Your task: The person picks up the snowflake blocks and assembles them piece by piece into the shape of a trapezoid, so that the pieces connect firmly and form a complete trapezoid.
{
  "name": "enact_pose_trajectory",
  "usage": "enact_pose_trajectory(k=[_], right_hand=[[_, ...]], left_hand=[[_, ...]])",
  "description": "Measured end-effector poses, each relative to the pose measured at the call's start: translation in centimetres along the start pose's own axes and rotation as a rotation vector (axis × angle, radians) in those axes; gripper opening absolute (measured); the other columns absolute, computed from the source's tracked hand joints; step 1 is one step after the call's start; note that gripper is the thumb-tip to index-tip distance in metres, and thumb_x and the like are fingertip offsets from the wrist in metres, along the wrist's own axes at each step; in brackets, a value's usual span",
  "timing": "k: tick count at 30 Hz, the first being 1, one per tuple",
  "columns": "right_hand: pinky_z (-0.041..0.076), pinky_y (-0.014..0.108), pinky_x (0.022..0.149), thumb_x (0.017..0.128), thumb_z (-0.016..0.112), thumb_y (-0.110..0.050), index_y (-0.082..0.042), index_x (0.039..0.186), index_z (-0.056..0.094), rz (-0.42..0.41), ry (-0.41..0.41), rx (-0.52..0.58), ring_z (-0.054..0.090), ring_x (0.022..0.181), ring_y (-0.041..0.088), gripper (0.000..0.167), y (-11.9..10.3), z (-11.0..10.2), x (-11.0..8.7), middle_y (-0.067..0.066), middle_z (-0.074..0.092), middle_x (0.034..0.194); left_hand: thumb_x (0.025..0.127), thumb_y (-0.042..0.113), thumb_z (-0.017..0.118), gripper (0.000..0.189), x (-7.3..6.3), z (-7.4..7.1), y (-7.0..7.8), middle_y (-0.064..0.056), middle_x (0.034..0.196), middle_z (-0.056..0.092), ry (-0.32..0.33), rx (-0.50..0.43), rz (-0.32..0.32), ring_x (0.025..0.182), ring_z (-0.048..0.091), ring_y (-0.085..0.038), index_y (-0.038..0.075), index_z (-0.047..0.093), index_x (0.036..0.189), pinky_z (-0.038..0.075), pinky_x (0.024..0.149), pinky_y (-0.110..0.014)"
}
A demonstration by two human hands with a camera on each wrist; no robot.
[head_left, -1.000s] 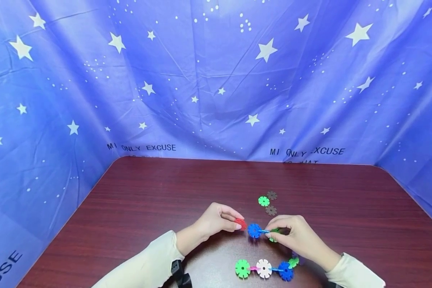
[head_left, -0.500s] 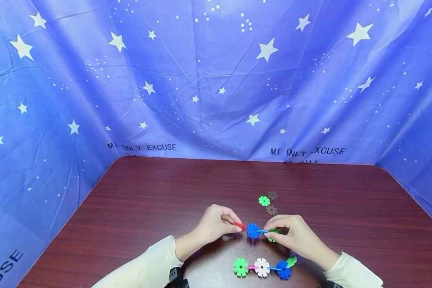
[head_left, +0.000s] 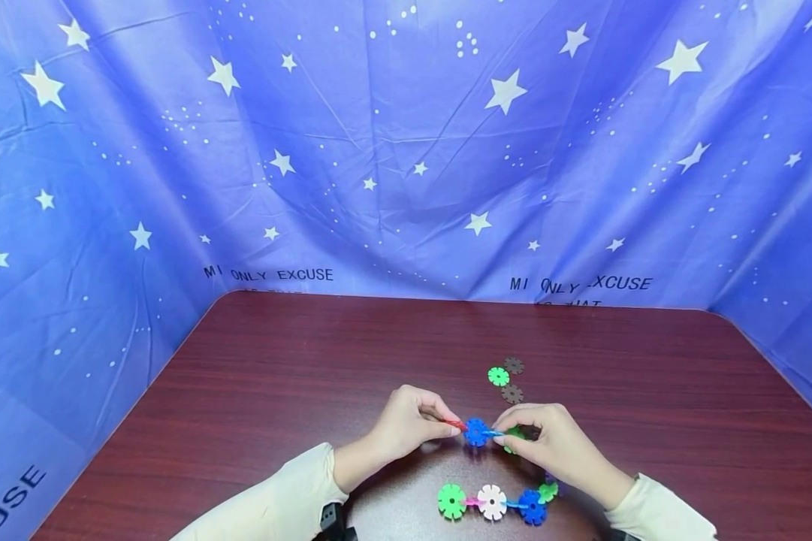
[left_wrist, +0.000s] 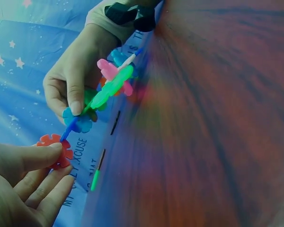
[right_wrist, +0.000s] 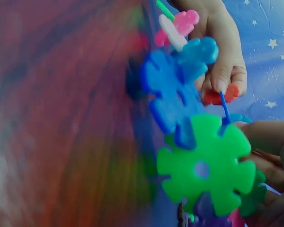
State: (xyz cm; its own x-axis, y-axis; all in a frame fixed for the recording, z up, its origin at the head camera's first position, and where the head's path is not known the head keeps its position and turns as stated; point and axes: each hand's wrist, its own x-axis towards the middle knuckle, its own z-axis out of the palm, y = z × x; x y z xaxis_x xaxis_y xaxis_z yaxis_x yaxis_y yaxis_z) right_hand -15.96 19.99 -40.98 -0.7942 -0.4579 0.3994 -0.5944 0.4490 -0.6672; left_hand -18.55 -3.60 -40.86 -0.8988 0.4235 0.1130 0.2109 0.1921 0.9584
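Note:
Between thumb and fingers my left hand [head_left: 402, 424] pinches a red notched plastic disc [left_wrist: 66, 155], seen edge-on in the head view. Its rim meets a blue notched disc [head_left: 475, 433]; how deep their slots engage I cannot tell. My right hand [head_left: 557, 439] pinches a light blue disc [left_wrist: 85, 124] that joins the blue one, and a darker green disc [head_left: 514, 442] sits under its fingers. Nearer the body lies a curved chain: a bright green disc [head_left: 451, 501], a pink one [head_left: 473, 501], a white one [head_left: 492, 503], another blue one [head_left: 532, 507]. The right hand partly hides its far end.
A loose green disc [head_left: 498, 376] and two brown discs, one behind [head_left: 513, 365] and one in front [head_left: 511, 394], lie on the dark red table [head_left: 297, 353] beyond the hands. A blue star-patterned curtain [head_left: 378, 150] stands around the table's back and sides.
The red disc has turned from nearly face-on to edge-on in my left hand, and its gap to the blue disc has closed. My right hand has hardly moved.

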Motion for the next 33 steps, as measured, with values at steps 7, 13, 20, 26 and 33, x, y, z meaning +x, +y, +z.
enact_pose_trajectory(k=[7,13,20,26,33], right_hand=[[0.051,0.021,0.057,0.076,0.076,-0.002,-0.018,0.083,0.073,-0.054,0.114,-0.044,0.06,0.072,-0.001,0.018,-0.8,0.5,0.1,-0.007,0.07,0.079],[0.05,0.016,0.056,0.074,0.076,0.002,-0.014,0.082,0.074,-0.08,0.151,-0.018,0.06,0.071,0.0,0.018,-0.8,0.8,0.1,-0.003,0.07,0.077],[0.045,0.015,0.05,0.072,0.076,0.005,-0.012,0.081,0.075,-0.11,0.157,0.012,0.057,0.066,0.001,0.019,-0.7,1.0,0.2,-0.001,0.069,0.075],[0.041,0.014,0.047,0.073,0.076,0.004,-0.01,0.081,0.075,-0.098,0.151,0.017,0.054,0.063,0.0,0.017,-0.7,1.2,0.2,-0.002,0.069,0.075],[0.046,0.02,0.049,0.076,0.076,-0.001,-0.014,0.083,0.075,-0.022,0.102,0.018,0.056,0.065,0.0,0.015,-0.6,0.6,-0.2,-0.006,0.07,0.077]], left_hand=[[0.073,-0.003,0.076,0.006,-0.1,0.1,0.2,-0.014,0.078,0.072,0.013,0.018,0.035,0.071,0.069,-0.019,-0.004,0.073,0.078,0.053,0.062,-0.018],[0.074,-0.001,0.077,0.008,-0.2,0.0,-0.1,-0.014,0.081,0.072,0.013,-0.067,0.056,0.075,0.07,-0.023,-0.003,0.074,0.08,0.053,0.063,-0.019],[0.073,0.002,0.078,0.009,-0.5,0.4,-0.1,-0.013,0.08,0.072,0.037,-0.081,0.047,0.072,0.068,-0.013,-0.001,0.075,0.081,0.052,0.06,-0.017],[0.072,-0.002,0.077,0.008,-0.7,0.6,-0.5,-0.014,0.078,0.071,0.069,-0.09,0.073,0.068,0.064,-0.002,-0.003,0.074,0.08,0.051,0.058,-0.016],[0.073,0.0,0.077,0.009,-0.4,0.9,-0.5,-0.015,0.08,0.072,0.029,-0.085,0.051,0.074,0.067,-0.008,-0.002,0.075,0.082,0.052,0.064,-0.017]])
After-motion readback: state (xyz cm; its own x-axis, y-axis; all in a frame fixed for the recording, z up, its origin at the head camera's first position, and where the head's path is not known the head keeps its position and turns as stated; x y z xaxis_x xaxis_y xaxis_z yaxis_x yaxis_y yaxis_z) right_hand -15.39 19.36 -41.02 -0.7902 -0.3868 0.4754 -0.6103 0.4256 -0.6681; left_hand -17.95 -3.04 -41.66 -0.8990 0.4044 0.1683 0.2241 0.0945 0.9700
